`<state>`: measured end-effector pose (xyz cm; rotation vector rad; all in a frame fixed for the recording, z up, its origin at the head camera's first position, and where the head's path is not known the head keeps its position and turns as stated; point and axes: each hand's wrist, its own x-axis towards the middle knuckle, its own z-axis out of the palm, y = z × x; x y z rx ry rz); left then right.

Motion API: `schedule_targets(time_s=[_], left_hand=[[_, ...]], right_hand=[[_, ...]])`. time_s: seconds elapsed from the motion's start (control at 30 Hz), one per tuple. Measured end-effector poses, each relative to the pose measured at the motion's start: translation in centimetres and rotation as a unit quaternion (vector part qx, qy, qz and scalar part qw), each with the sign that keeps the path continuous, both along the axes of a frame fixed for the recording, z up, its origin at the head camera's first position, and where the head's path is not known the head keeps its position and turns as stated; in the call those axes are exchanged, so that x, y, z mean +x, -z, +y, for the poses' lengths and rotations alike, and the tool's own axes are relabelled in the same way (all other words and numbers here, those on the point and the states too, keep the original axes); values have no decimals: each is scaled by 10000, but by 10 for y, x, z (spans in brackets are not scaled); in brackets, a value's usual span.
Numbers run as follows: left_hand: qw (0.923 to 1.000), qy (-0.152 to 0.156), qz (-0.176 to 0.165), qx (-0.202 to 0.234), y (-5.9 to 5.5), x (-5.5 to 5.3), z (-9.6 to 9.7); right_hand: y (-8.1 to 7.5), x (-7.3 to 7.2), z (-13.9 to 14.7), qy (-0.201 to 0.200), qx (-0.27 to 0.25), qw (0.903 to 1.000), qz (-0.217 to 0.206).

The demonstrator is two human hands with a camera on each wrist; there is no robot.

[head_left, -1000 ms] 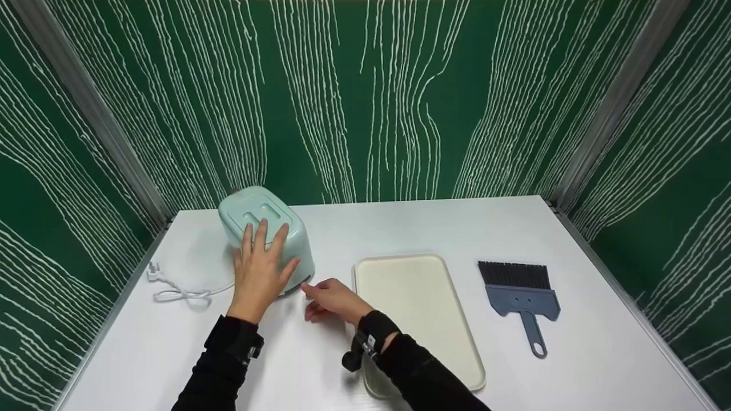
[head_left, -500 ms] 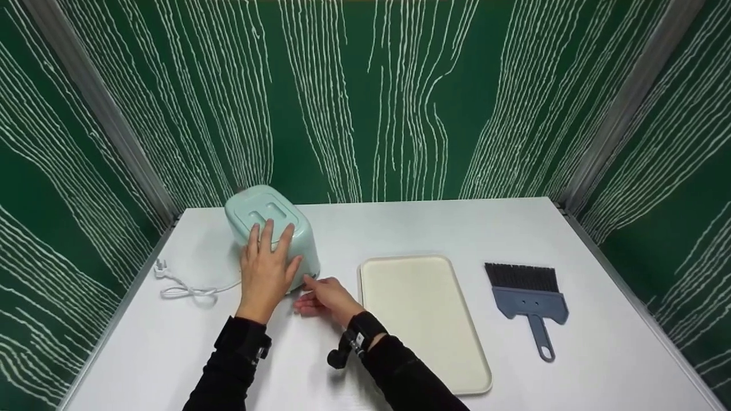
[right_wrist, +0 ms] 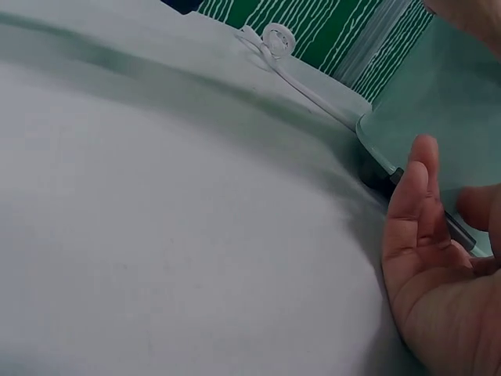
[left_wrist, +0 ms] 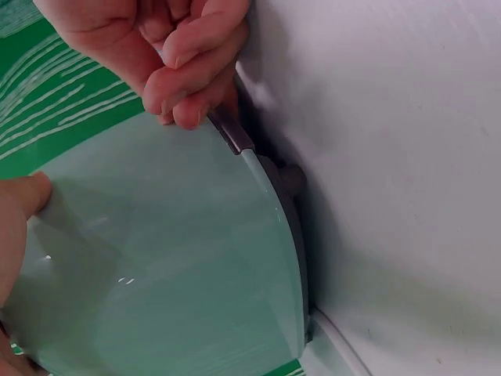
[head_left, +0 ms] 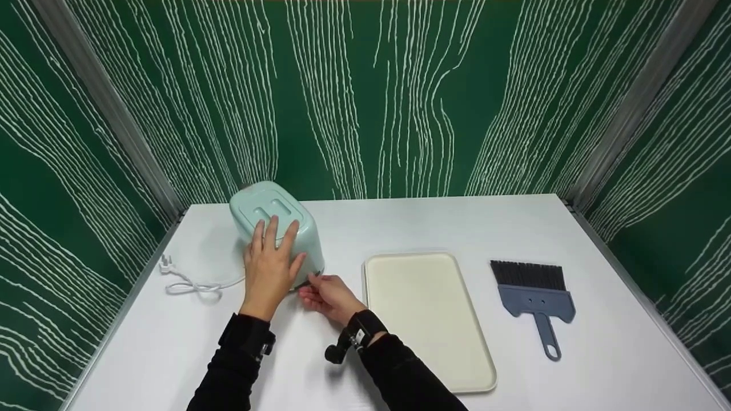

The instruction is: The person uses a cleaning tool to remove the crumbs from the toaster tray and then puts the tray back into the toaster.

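Note:
A mint-green toaster (head_left: 271,208) with a lid on top stands at the left of the table. My left hand (head_left: 268,274) rests on it, fingers spread over the lid and thumb against the side. In the left wrist view, part of that hand shows at the left edge of the shiny shell (left_wrist: 164,251). My right hand (head_left: 331,297) is low at the toaster's near right corner. Its thumb and fingers pinch the dark edge of the crumb tray (right_wrist: 459,233) at the base. In the left wrist view, the right fingertips (left_wrist: 188,113) cover part of this crumb tray (left_wrist: 233,135).
A cream rectangular tray (head_left: 428,319) lies right of the right hand, partly under the right forearm. Farther right is a blue-grey hand brush (head_left: 537,299) with black bristles. A white cord (head_left: 197,286) with its plug lies left of the toaster. Green patterned walls (head_left: 365,103) surround the table.
The right hand has shifted slightly and closed in on the dark edge at the toaster's base. The left hand stays on the toaster. The whole view has drifted a little.

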<state>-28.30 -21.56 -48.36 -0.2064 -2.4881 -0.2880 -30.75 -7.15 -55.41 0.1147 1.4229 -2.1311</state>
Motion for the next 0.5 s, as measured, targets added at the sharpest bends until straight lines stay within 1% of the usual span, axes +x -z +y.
schedule_targets(time_s=[0.13, 0.23, 0.5], left_hand=[[10000, -36, 22, -23, 1, 0, -1], [10000, -39, 31, -20, 1, 0, -1], [10000, 32, 45, 65, 1, 1, 0]], right_hand=[[-1, 0, -1, -9, 119, 9999, 1], [-2, 0, -1, -39, 319, 9995, 42], [-3, 0, -2, -137, 688, 9975, 95]])
